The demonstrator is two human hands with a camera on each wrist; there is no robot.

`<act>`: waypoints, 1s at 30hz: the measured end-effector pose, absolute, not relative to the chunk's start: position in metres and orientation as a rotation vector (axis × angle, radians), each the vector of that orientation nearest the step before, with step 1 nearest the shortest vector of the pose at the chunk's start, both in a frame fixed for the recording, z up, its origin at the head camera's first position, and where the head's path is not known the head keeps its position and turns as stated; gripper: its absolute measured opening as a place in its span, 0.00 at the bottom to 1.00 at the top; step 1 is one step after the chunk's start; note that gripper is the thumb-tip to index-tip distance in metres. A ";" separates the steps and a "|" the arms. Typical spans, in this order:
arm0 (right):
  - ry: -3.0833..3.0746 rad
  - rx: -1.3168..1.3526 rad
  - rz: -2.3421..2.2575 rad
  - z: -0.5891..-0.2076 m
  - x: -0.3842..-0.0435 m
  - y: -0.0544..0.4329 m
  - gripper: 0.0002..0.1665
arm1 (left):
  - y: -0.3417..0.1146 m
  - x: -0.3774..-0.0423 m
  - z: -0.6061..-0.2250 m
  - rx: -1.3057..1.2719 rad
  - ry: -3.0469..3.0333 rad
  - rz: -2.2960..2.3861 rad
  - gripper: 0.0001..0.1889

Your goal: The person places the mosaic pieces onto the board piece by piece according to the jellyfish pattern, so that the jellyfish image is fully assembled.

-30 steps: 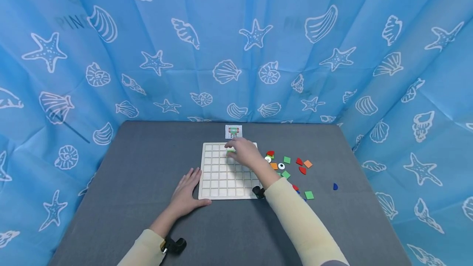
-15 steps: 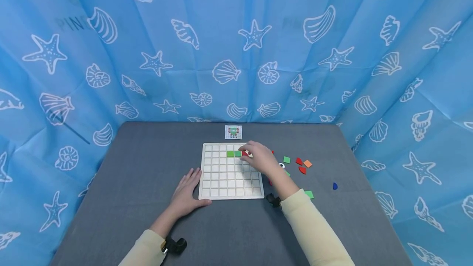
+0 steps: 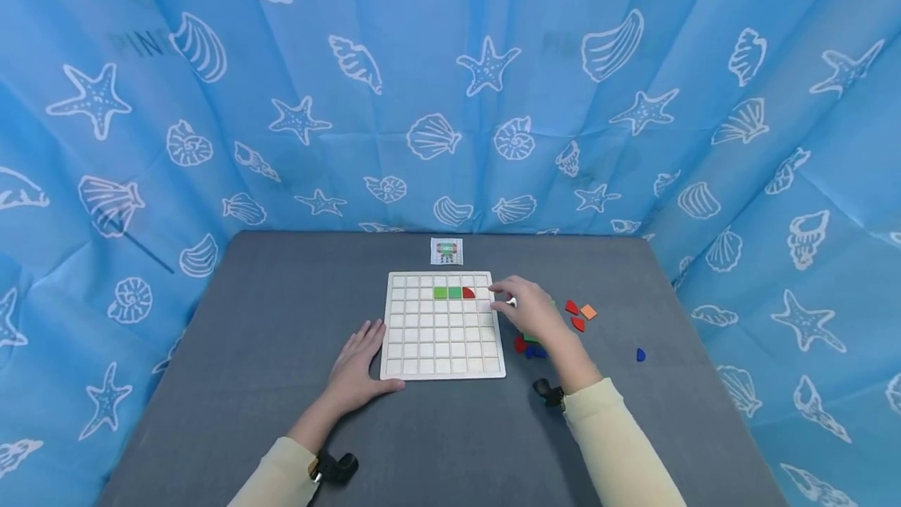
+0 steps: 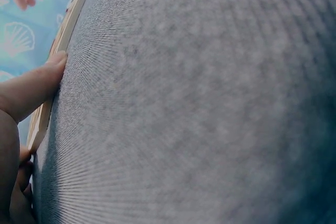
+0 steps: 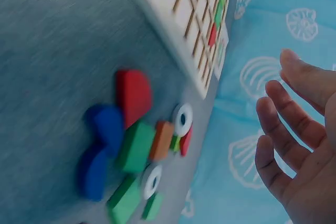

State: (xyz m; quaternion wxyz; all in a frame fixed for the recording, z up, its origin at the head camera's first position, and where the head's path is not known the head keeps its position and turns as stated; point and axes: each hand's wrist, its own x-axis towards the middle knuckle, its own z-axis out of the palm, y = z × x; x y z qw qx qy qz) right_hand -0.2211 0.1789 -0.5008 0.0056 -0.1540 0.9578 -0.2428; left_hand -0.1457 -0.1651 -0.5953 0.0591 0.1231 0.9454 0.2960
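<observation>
A white gridded board lies flat on the table. In one row sit a light green square, a darker green square and a red quarter-circle piece. My left hand rests at the board's near left corner. Its fingers lie straight along the left side, and its thumb touches the front edge. Just right of the board, my right hand hovers above loose pieces with fingers apart. Nothing is between its fingers in the right wrist view. It hides part of the pile in the head view.
Beyond the board lies a small picture card. Right of it are red quarter circles, an orange square and a blue piece. White rings and green squares lie in the pile. A blue curtain hangs behind.
My right hand has moved right from the board to the loose pieces. It has let go of the red quarter circle beside the two green squares. My left hand has stayed put.
</observation>
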 end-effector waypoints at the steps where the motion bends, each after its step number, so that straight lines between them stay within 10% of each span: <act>1: 2.994 -0.457 -0.769 -0.501 -0.220 0.183 0.21 | -0.165 -0.145 -0.596 0.378 2.871 0.899 0.63; 30: 2.893 -0.141 -0.732 -0.541 -0.239 0.275 0.20 | -0.164 -0.144 -0.592 0.382 2.862 0.914 0.62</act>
